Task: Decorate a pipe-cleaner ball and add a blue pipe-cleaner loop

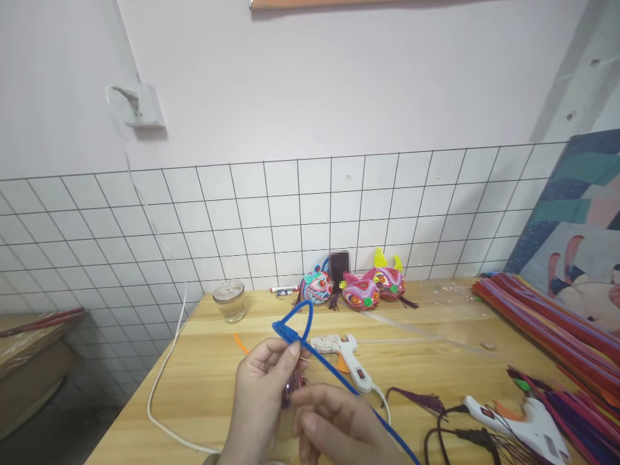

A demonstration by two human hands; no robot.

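Observation:
Pinched between thumb and fingers of my left hand [271, 387] is a blue pipe cleaner [334, 369]. Its upper end is bent into a triangular loop above my fingertips, and the long tail slants down to the right. Just below that tail, my right hand [341, 423] has its fingers loosely curled, with the thumb apart and no object visible in them. Behind both hands, a shiny purple item [292, 389] is mostly hidden. A white glue gun [346, 355] with an orange trigger lies on the table beyond my hands.
Decorated colourful masks or heads [361, 292] stand against the tiled wall. A glass jar [230, 300] is at the back left. At right lie a second glue gun [520, 423], dark cords and bundled pipe cleaners [537, 329]. A white cable [159, 394] crosses the table's left side.

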